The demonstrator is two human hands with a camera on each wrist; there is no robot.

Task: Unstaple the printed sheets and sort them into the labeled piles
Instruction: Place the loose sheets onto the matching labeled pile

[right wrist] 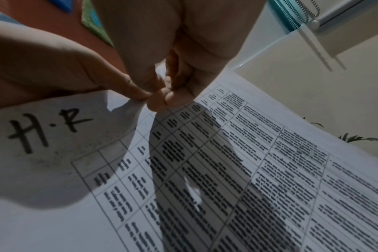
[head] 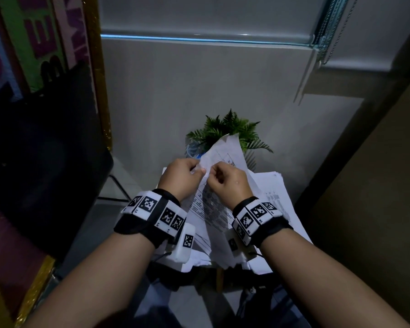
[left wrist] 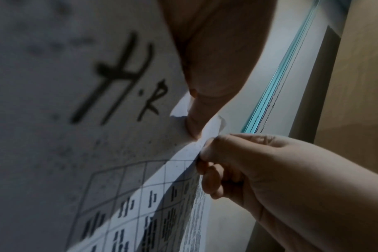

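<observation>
I hold a set of printed sheets (head: 219, 153) up over the small table, its corner between both hands. The top sheet (right wrist: 205, 170) carries a printed table and a handwritten "H.R" (right wrist: 50, 129) near that corner. My left hand (head: 198, 170) pinches the curled corner (left wrist: 214, 127) from the left, with its fingertip (left wrist: 194, 124) pressed on the paper. My right hand (head: 210, 179) pinches the same corner from the right, fingertips (right wrist: 160, 97) bunched against the left hand's. No staple shows; the fingers cover that spot.
More printed sheets (head: 277, 192) lie piled on the table below my wrists. A green fern (head: 230, 129) stands behind them against the wall. A black chair (head: 45, 162) is at the left and a brown panel (head: 376, 185) at the right.
</observation>
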